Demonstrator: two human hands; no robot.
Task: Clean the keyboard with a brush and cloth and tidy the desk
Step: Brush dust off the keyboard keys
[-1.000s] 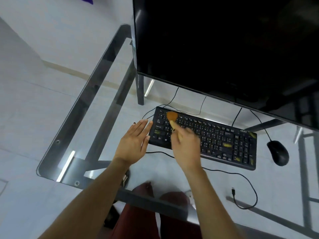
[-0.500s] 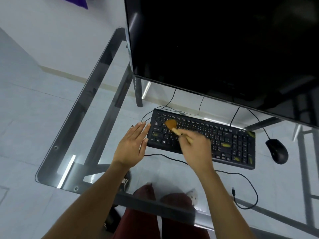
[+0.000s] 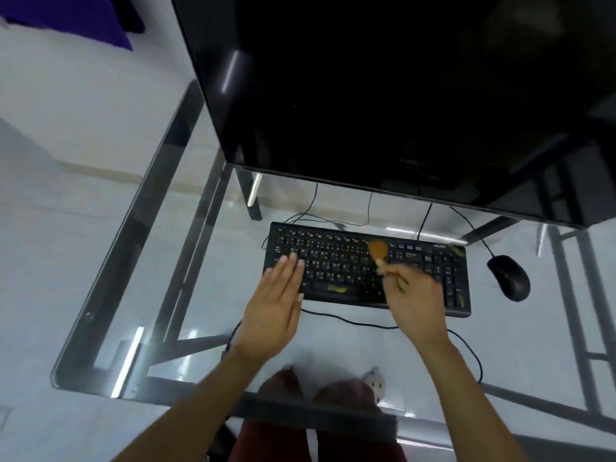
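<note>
A black keyboard lies on the glass desk below the monitor. Yellowish bits of debris sit on its space bar and along its right end. My right hand grips the handle of a small brush whose orange bristles touch the upper middle keys. My left hand is flat with fingers together, its fingertips resting on the keyboard's left keys. No cloth is in view.
A large black monitor overhangs the back of the desk. A black mouse lies right of the keyboard. A loose cable runs along the front of the keyboard. My knees show under the glass. A purple item is at top left.
My right hand has swept the brush from the keyboard's upper left corner to its upper middle. My left hand has shifted from beside the keyboard onto its left keys.
</note>
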